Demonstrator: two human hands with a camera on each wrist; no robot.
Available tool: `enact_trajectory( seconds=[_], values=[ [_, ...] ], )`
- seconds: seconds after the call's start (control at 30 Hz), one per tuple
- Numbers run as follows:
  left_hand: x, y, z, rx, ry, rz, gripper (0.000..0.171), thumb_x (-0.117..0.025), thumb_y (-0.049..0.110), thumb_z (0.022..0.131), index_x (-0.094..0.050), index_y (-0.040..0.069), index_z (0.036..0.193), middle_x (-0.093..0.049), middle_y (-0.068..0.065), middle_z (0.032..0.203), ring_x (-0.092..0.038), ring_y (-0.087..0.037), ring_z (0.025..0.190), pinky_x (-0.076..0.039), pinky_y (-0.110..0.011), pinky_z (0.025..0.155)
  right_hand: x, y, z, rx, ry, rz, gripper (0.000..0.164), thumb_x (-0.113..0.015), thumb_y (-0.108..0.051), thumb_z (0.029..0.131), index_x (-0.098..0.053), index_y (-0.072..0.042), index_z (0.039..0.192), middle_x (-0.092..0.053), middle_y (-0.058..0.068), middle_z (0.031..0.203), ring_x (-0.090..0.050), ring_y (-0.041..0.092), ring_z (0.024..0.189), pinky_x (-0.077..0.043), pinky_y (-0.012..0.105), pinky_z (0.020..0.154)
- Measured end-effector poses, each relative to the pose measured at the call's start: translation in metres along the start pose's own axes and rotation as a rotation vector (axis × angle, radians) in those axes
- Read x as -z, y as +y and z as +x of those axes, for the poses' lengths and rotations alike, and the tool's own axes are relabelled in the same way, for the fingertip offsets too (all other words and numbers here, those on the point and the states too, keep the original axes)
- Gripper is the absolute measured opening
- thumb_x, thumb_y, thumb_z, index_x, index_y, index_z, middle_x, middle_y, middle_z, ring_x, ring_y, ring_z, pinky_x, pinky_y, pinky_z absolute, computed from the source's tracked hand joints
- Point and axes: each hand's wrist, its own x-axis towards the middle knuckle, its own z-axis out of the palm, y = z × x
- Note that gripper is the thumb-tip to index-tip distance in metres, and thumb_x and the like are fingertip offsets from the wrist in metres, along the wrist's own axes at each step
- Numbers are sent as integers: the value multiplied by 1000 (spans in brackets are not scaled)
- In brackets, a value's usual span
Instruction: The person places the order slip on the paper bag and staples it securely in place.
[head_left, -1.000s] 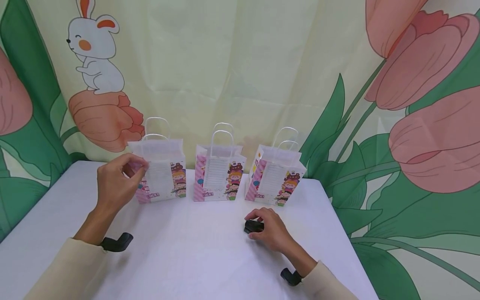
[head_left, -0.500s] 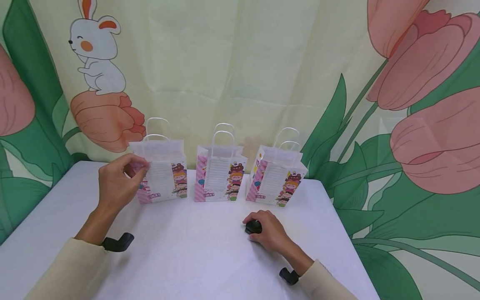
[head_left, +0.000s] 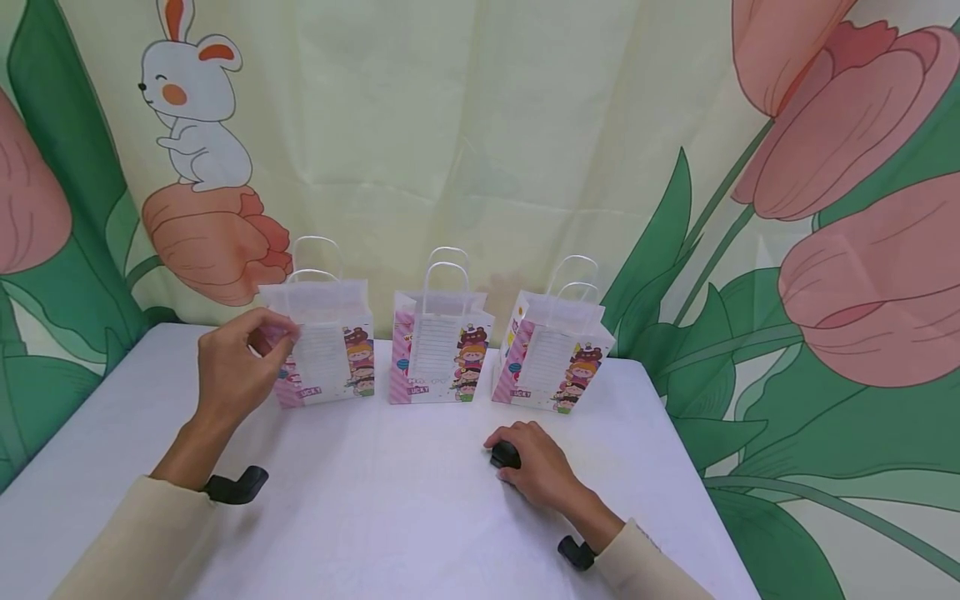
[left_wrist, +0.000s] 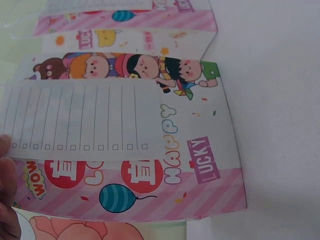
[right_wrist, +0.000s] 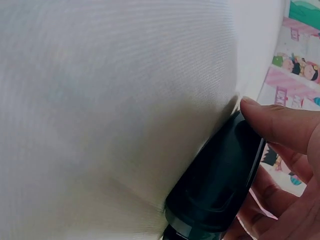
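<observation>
In the head view, my left hand [head_left: 240,367] is at the upper left of the left paper bag [head_left: 360,358]. Thumb and forefinger pinch the top corner of a lined sheet [left_wrist: 80,117] with small checkboxes, which lies on the bag's printed front. Whether the bag's edge is pinched too is hidden. My right hand [head_left: 543,467] holds a smooth black tapered object [right_wrist: 215,175], stapler-like in look, low at the table in front of the right bag. Its thumb lies at the narrow end and other fingers curl along its side; the far end is cut off.
A middle bag [head_left: 468,367] and a right bag [head_left: 581,367] stand upright in the same row, each with white handles and a lined sheet on its front. A white cloth [head_left: 375,508] covers the table. Behind hangs a printed curtain [head_left: 525,125].
My right hand has shifted slightly left, and the black object has turned a little and shows less beyond the fingers. The left hand and the bags have stayed in place.
</observation>
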Motion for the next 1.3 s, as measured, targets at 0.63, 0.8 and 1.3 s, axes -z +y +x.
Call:
enact_trajectory(
  seconds=[0.63,0.8,1.3],
  values=[
    [1,1,-1,-4,-1,18,18,-85,12,89,-81,10,106,-76,-11,83,-54,-11,63,-42,-9,58,1,-13,-3,28,78,131,41,-85,-16,91,-71,-30,127,-70,2,132,-59,28,130,-48,61,112],
    [1,2,-2,0,-3,13,18,-85,13,89,-81,10,106,-76,-11,82,-53,-11,63,-42,-9,58,3,-22,-3,52,64,170,40,-83,-20,94,-69,-30,130,-69,1,134,-59,28,131,-50,61,110],
    [1,3,-2,4,-4,18,18,-84,12,90,-80,8,107,-76,-12,83,-54,-13,63,-43,-9,59,4,-48,3,137,56,274,38,-81,-23,96,-68,-27,131,-70,-1,132,-63,22,123,-59,47,102]
  ],
)
